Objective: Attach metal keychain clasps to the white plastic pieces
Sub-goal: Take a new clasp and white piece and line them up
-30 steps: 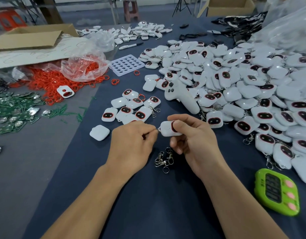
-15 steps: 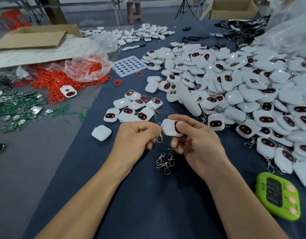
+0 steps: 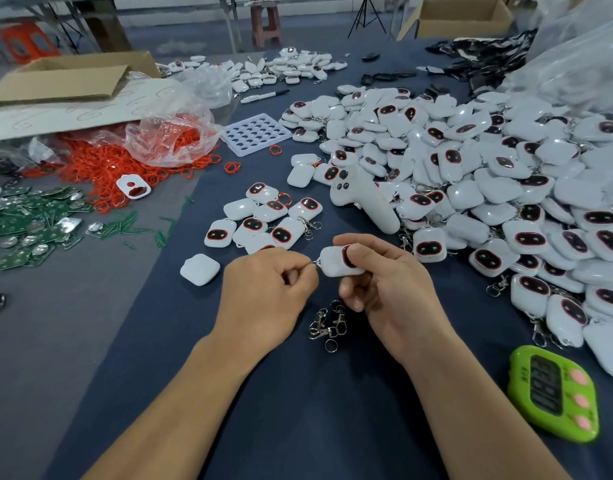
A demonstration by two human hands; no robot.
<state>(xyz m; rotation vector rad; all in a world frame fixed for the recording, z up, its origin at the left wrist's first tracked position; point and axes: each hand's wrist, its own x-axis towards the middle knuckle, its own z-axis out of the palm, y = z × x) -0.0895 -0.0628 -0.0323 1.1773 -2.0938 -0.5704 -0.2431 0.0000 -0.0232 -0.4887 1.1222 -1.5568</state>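
My right hand [image 3: 388, 289] grips a white plastic piece [image 3: 332, 261] with a red-rimmed dark window, held just above the blue cloth. My left hand [image 3: 267, 296] pinches a metal clasp ring [image 3: 314, 262] against the piece's left corner; most of the clasp is hidden inside my curled fingers. A few loose metal clasps [image 3: 327, 323] lie on the cloth below and between my hands. A small group of white pieces [image 3: 263, 220] sits just beyond my left hand. A single white piece [image 3: 199, 269] lies to the left.
A large heap of white pieces [image 3: 488, 174] fills the right side, with a white controller-shaped object [image 3: 364, 199] at its edge. A green timer [image 3: 554, 393] lies at lower right. Red rings [image 3: 118, 161], a plastic bag, green circuit boards [image 3: 31, 223], a white tray [image 3: 255, 133] and cardboard sit left.
My hands stay together at the same spot. The clasp that hung below my left fingers is now drawn up, with only its ring showing at the piece's corner.
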